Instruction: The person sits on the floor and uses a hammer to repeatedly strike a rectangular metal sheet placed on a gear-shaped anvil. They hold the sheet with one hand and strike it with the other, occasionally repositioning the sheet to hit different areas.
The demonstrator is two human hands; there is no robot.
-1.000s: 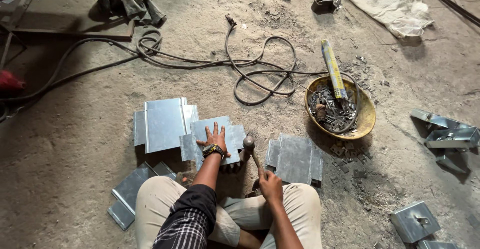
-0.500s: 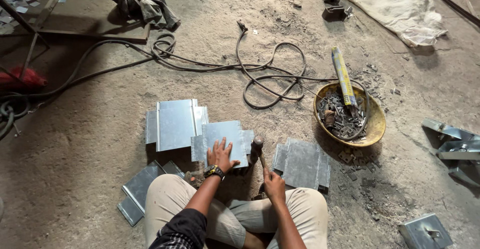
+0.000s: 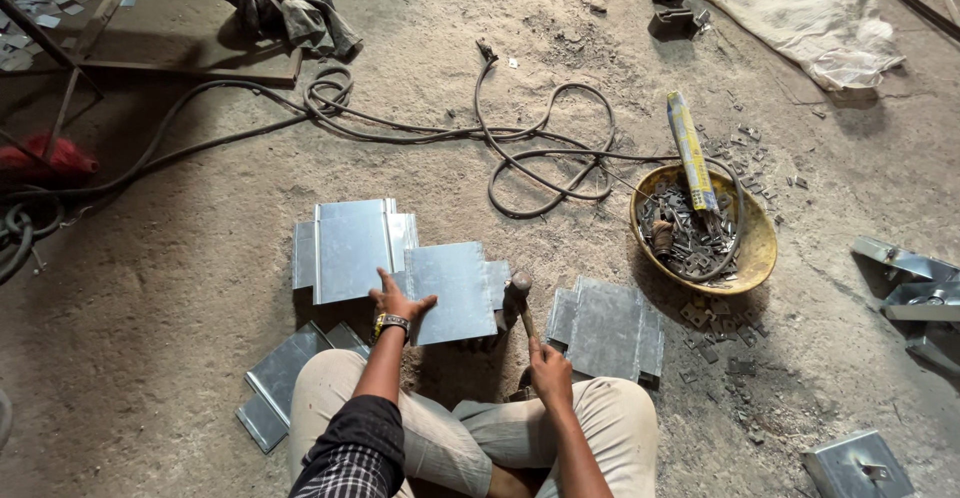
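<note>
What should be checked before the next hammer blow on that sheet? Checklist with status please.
1. Left hand flat on the metal sheet, holding it down: ok.
2. Right hand closed on the hammer handle: ok.
3. Hammer head at the sheet's right edge, apart from the left hand's fingers: ok.
4. Sheet lying flat on its support: cannot tell, underside hidden.
5. Cable loops on the floor lie beyond the sheets, out of the swing: ok.
6. Yellow bowl of scrap off to the right, apart from the hammer: ok.
</note>
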